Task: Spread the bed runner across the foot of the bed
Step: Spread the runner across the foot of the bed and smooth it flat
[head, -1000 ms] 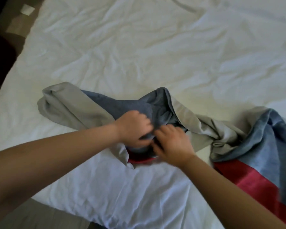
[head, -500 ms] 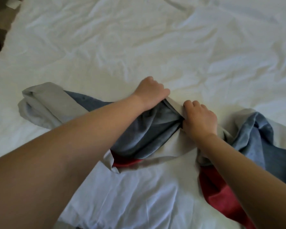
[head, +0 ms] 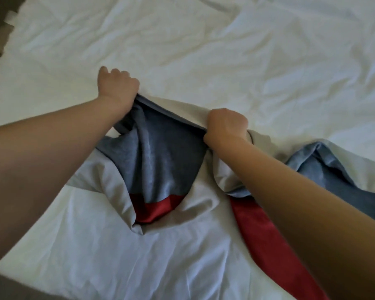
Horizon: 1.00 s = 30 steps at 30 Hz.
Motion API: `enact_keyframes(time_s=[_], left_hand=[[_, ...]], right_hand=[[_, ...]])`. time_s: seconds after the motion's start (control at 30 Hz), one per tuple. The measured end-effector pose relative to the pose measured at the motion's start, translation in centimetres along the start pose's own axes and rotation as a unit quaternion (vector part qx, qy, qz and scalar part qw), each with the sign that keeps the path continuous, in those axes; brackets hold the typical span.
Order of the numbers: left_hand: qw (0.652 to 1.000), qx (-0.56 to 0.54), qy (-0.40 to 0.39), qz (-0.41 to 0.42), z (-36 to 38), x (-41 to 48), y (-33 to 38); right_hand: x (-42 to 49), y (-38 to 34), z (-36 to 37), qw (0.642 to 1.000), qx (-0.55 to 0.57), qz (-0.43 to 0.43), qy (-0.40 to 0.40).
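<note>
Nearest me, a bit of floor (head: 7,286) showed at bottom L, then the white sheet (head: 117,256). The bed runner (head: 158,161) lay bunched across it, red band (head: 266,237) toward me, blue-grey panel behind it, pale lining turned out at both sides. Further out, my R hand (head: 226,124) & L hand (head: 117,87) each had fingers curled tight round the runner's far edge, pulled taut btwn them. Beyond that, more wrinkled sheet.

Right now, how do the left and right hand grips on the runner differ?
The left hand sits farther up the bed than the right hand. At the left hand the bed runner shows blue; past the right hand, grey backing. Both fists clutch the same stretched edge.
</note>
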<state>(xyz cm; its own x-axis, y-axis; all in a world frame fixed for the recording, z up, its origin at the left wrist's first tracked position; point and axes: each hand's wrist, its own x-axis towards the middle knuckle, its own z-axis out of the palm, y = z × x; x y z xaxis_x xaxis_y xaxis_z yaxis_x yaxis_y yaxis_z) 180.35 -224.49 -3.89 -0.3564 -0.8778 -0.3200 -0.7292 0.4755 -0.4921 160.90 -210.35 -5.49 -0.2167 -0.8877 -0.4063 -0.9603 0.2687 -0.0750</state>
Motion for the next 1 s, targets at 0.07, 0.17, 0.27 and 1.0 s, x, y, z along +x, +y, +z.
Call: enact_keyframes(time_s=[0.07,0.17,0.27,1.0], left_hand=[[0.990,-0.045,0.067,0.117,-0.8,-0.6,2.3],[0.936,-0.102,0.116,0.318,-2.5,-2.3,6.9],[0.926,-0.108,0.107,0.346,-3.9,-3.0,11.2],[0.996,-0.007,0.060,0.060,-5.3,6.1,6.0]], right_hand=[[0.1,0.6,0.2,1.000,0.007,0.012,-0.004],[0.0,1.7,0.1,0.998,0.062,0.001,0.023],[-1.3,2.7,0.3,0.989,0.127,-0.034,0.069],[1.8,20.7,-2.7,0.980,-0.041,0.041,0.192]])
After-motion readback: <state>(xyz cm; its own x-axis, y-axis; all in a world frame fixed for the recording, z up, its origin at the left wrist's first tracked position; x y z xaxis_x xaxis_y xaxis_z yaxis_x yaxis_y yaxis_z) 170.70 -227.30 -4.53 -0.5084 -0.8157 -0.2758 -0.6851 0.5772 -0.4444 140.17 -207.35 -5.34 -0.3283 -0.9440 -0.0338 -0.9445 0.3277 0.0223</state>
